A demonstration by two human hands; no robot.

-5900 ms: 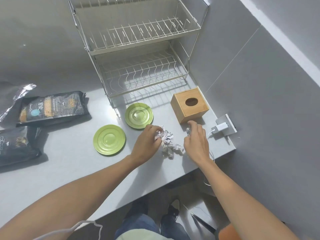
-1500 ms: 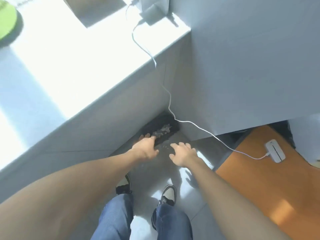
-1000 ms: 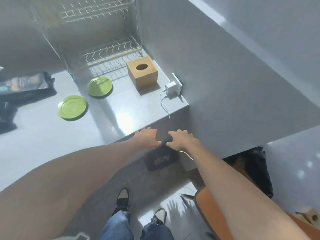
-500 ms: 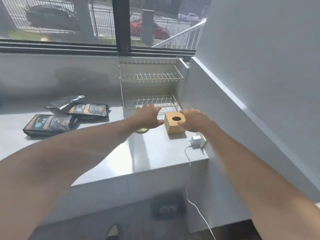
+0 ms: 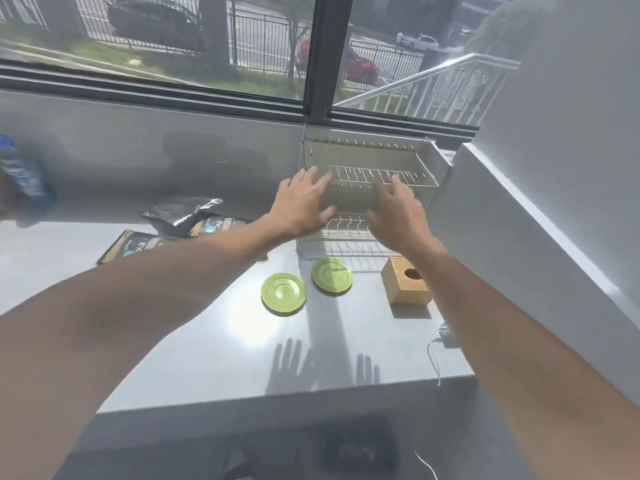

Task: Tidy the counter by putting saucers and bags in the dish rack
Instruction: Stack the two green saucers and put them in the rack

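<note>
Two green saucers lie flat on the grey counter, one nearer me [image 5: 283, 293] and one closer to the rack [image 5: 331, 274]. The two-tier wire dish rack [image 5: 420, 174] stands empty against the back wall at the right. Dark printed bags [image 5: 136, 246] lie to the left, with a silver foil bag [image 5: 181, 213] behind them. My left hand [image 5: 302, 204] and my right hand [image 5: 398, 213] are both raised above the counter in front of the rack, fingers spread, holding nothing.
A wooden tissue box [image 5: 406, 285] sits right of the saucers. A white charger with a cable [image 5: 441, 337] is at the counter's right edge against the wall. A blue object [image 5: 20, 174] is blurred at the far left. A window runs behind the counter.
The crumpled foil from the counter ended up in the dark bin on the floor. My view then rose back to the counter and both empty hands lifted toward the rack.
</note>
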